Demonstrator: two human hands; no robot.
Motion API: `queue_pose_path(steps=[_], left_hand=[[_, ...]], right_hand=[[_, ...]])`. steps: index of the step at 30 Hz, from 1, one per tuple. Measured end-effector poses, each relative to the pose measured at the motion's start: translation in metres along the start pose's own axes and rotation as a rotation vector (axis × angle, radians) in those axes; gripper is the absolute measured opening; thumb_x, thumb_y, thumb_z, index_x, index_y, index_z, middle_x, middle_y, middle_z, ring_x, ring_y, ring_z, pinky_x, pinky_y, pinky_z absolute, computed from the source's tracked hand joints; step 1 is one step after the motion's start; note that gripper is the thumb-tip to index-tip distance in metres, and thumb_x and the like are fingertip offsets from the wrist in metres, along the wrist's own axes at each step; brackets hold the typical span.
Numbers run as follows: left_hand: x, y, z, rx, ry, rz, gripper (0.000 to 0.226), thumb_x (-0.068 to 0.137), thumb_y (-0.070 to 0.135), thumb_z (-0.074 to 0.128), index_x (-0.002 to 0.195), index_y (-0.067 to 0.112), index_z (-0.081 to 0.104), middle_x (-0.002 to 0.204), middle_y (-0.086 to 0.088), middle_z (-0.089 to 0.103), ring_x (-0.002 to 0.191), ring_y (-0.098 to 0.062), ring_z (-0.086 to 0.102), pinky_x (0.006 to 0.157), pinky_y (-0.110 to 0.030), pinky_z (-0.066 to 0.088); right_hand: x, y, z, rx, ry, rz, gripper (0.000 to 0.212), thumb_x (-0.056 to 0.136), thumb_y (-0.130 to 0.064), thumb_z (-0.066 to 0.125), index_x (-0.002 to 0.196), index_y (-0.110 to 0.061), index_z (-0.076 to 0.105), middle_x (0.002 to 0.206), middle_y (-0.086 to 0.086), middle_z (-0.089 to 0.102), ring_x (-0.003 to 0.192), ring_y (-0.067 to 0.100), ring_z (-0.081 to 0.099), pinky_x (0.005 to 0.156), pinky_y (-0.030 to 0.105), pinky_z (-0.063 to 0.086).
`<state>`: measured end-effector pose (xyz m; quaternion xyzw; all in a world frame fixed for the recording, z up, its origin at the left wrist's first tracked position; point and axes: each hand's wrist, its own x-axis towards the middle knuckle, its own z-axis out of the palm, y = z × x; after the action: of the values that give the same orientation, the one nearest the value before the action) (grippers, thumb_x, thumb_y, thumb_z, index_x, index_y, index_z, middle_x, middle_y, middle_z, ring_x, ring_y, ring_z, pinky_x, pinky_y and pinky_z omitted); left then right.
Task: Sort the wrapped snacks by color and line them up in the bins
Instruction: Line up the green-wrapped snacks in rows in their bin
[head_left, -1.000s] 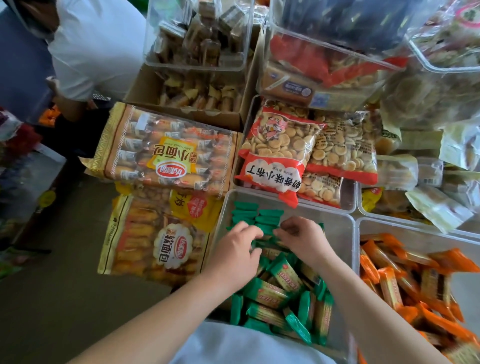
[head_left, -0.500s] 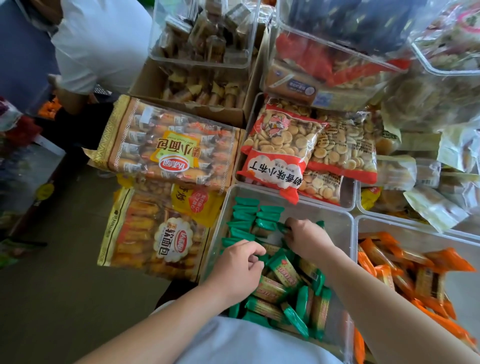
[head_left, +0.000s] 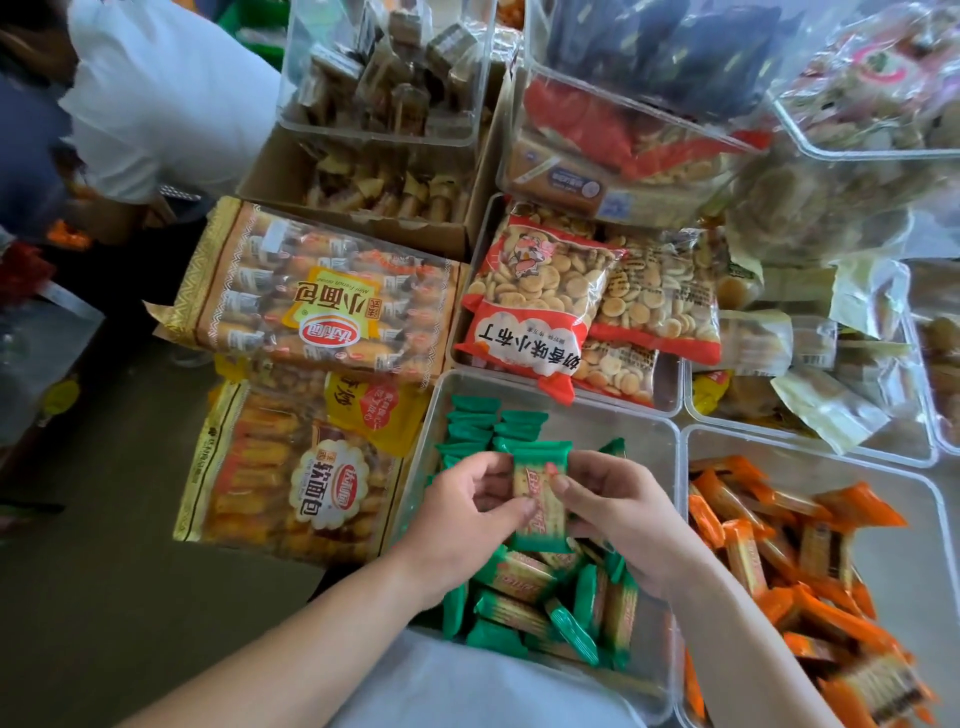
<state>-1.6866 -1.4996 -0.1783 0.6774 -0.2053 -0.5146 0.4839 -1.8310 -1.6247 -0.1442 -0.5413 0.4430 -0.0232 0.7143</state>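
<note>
Both hands pinch one green snack (head_left: 536, 506) between them, upright: the left hand (head_left: 465, 517) grips its left edge, and the right hand (head_left: 621, 519) grips its right edge. It is held just above a clear bin (head_left: 597, 408). Just beyond the hands, green packets (head_left: 475, 423) stand in rows. Under the wrists lies a loose green heap (head_left: 550, 597). To the right of the right hand, orange snacks (head_left: 779, 545) fill a second bin (head_left: 810, 449).
</note>
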Motion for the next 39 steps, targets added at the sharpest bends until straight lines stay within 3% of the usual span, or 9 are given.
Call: queue_pose_path(steps=[6, 9, 12, 15, 21, 25, 28, 33, 39], left_hand=[[-0.007, 0.002, -0.01, -0.031, 0.006, -0.019, 0.031, 0.093, 0.005, 0.076, 0.118, 0.022, 0.071, 0.104, 0.003, 0.08, 0.1, -0.013, 0.075, 0.087, -0.031, 0.062], [-0.006, 0.002, -0.02, 0.038, 0.119, 0.007, 0.029, 0.091, 0.007, 0.077, 0.115, 0.023, 0.071, 0.1, 0.006, 0.079, 0.094, -0.009, 0.075, 0.081, -0.029, 0.063], [-0.005, 0.002, -0.034, 0.046, 0.169, -0.007, 0.029, 0.092, 0.009, 0.077, 0.115, 0.025, 0.069, 0.099, 0.007, 0.079, 0.093, -0.008, 0.075, 0.075, -0.026, 0.063], [-0.009, 0.0, -0.039, 0.041, 0.176, -0.028, 0.03, 0.093, 0.009, 0.076, 0.114, 0.029, 0.067, 0.102, 0.007, 0.078, 0.095, -0.004, 0.075, 0.074, -0.023, 0.062], [-0.017, -0.008, -0.042, 0.064, 0.192, -0.045, 0.035, 0.094, 0.013, 0.077, 0.112, 0.038, 0.062, 0.105, 0.012, 0.076, 0.096, 0.001, 0.073, 0.079, -0.026, 0.063], [-0.02, -0.009, -0.042, 0.061, 0.197, -0.046, 0.034, 0.094, 0.012, 0.077, 0.115, 0.035, 0.063, 0.106, 0.01, 0.077, 0.097, -0.001, 0.073, 0.079, -0.027, 0.064], [-0.021, -0.007, -0.04, 0.058, 0.172, -0.044, 0.033, 0.094, 0.012, 0.076, 0.114, 0.035, 0.064, 0.103, 0.011, 0.077, 0.097, -0.001, 0.073, 0.079, -0.026, 0.063], [-0.023, 0.002, -0.038, 0.016, 0.162, -0.014, 0.031, 0.094, 0.011, 0.076, 0.118, 0.029, 0.068, 0.104, 0.012, 0.079, 0.1, -0.006, 0.074, 0.08, -0.025, 0.062], [-0.027, 0.013, -0.031, 0.042, 0.089, 0.05, 0.031, 0.096, 0.012, 0.073, 0.12, 0.031, 0.07, 0.107, 0.011, 0.079, 0.104, -0.008, 0.074, 0.087, -0.031, 0.062]], right_hand=[[0.0, 0.004, 0.002, 0.009, 0.061, -0.022, 0.019, 0.102, -0.008, 0.062, 0.117, -0.012, 0.073, 0.102, 0.009, 0.08, 0.097, 0.029, 0.077, 0.083, 0.045, 0.065], [0.019, 0.022, -0.003, -0.223, 0.224, -0.072, 0.017, 0.1, -0.012, 0.067, 0.113, -0.018, 0.076, 0.096, 0.0, 0.08, 0.091, 0.018, 0.076, 0.088, 0.039, 0.063], [0.045, 0.038, -0.006, -0.615, 0.203, -0.056, 0.032, 0.097, -0.021, 0.068, 0.129, -0.019, 0.07, 0.119, -0.005, 0.075, 0.101, 0.006, 0.07, 0.09, 0.018, 0.054], [0.065, 0.052, -0.001, -0.899, 0.009, 0.059, 0.052, 0.095, -0.027, 0.069, 0.145, -0.019, 0.058, 0.138, 0.002, 0.066, 0.122, 0.019, 0.064, 0.102, 0.027, 0.052], [0.074, 0.064, 0.007, -1.068, 0.018, 0.126, 0.064, 0.087, -0.014, 0.071, 0.148, -0.023, 0.052, 0.133, 0.006, 0.066, 0.111, 0.025, 0.066, 0.088, 0.033, 0.06], [0.064, 0.064, 0.008, -1.036, -0.049, 0.174, 0.039, 0.082, -0.019, 0.077, 0.121, -0.021, 0.07, 0.106, 0.001, 0.073, 0.09, 0.017, 0.068, 0.076, 0.032, 0.062], [0.045, 0.05, 0.001, -0.858, 0.067, 0.123, 0.016, 0.084, -0.018, 0.078, 0.097, -0.023, 0.071, 0.087, -0.004, 0.072, 0.075, 0.01, 0.066, 0.064, 0.022, 0.055], [0.005, 0.006, -0.007, -0.023, 0.252, 0.08, 0.023, 0.092, -0.017, 0.078, 0.111, -0.009, 0.068, 0.093, 0.006, 0.081, 0.087, 0.022, 0.079, 0.077, 0.038, 0.065], [-0.018, -0.007, -0.005, 0.117, 0.276, 0.026, 0.019, 0.097, -0.014, 0.069, 0.115, -0.007, 0.067, 0.094, 0.008, 0.081, 0.088, 0.021, 0.079, 0.068, 0.029, 0.064]])
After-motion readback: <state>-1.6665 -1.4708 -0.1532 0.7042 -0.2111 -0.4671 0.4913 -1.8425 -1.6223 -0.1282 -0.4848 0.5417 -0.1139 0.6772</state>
